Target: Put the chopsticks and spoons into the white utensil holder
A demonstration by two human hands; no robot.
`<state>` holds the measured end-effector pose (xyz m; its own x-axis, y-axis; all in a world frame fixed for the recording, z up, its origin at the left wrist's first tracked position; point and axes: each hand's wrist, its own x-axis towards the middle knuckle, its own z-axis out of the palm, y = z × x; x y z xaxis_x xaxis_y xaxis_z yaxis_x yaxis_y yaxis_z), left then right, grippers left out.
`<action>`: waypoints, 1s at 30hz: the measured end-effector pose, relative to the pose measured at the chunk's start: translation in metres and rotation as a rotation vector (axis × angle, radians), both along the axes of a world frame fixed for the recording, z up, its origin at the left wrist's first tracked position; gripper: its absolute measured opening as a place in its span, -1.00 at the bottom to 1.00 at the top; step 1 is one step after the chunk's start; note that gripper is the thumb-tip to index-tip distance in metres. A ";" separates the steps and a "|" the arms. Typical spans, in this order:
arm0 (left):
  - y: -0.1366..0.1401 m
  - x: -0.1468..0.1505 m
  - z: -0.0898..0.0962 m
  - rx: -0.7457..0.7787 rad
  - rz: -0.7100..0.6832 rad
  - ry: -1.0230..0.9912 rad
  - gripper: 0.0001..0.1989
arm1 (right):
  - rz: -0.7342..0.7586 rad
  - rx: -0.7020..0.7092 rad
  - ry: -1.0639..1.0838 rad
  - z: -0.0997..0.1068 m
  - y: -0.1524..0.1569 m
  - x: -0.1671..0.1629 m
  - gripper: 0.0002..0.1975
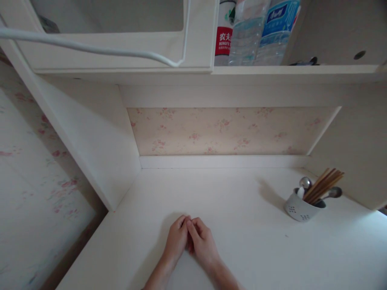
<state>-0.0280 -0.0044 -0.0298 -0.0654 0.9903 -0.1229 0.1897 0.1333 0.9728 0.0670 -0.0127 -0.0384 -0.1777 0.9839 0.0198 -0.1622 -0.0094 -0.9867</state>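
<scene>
My left hand [177, 235] and my right hand [202, 241] rest together on the white desk [242, 257], near its front middle. Both are closed, with curled fingers and the thumbs meeting at the top. No object shows in or between them, though the inner fingers are partly hidden. To the right, well apart from my hands, stands a light grey utensil holder [301, 210] with holes in its side. Wooden chopsticks [325, 185] and metal spoons [334, 192] lean out of it.
Overhead runs a white shelf [287, 72] with plastic water bottles [249, 34] on it. A white cable or bar [99, 50] crosses the cabinet at upper left. Side panels [90, 137] flank the desk, and floral wallpaper [223, 129] shows behind.
</scene>
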 end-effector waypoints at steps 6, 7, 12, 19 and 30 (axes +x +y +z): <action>0.002 0.005 0.000 0.029 0.006 0.054 -0.66 | 0.032 -0.040 0.015 -0.005 0.005 0.011 -0.58; 0.002 0.005 0.000 0.030 0.008 0.058 -0.66 | 0.035 -0.036 0.007 -0.004 0.005 0.011 -0.57; 0.000 0.002 0.003 0.034 0.011 0.099 -0.68 | 0.038 -0.019 -0.035 0.003 0.003 0.010 -0.57; -0.002 0.003 0.009 0.046 0.006 0.132 -0.69 | 0.049 -0.008 -0.046 0.003 0.001 0.012 -0.59; -0.004 0.001 0.008 0.047 0.001 0.142 -0.70 | 0.059 -0.006 -0.061 0.001 0.000 0.012 -0.60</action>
